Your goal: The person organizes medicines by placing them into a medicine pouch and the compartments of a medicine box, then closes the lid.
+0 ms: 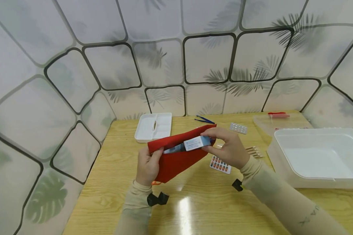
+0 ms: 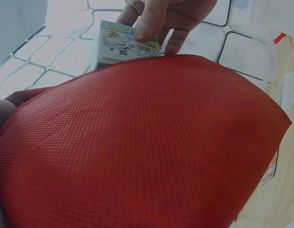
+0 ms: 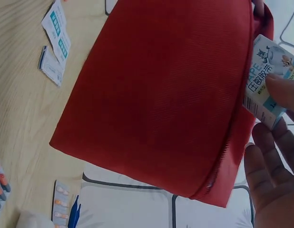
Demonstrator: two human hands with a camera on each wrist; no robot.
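A matt red pouch (image 1: 177,164) of coarsely textured cloth, its zip (image 3: 219,161) finely toothed, meets a smooth box (image 1: 195,143) of printed card above a wood-grain table (image 1: 106,182), glossy enough to throw back a streak of light. Smooth white plastic forms the tray (image 1: 164,121); the bin (image 1: 297,181) is cloudy plastic, the tweezers (image 1: 205,119) look plastic, and the pill strip (image 1: 238,128) has a silvery, foil-like finish. The wall covering (image 1: 164,65) appears matt.

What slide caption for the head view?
Right fingers pinch a white-blue cardboard box at the mouth of a red fabric pouch.
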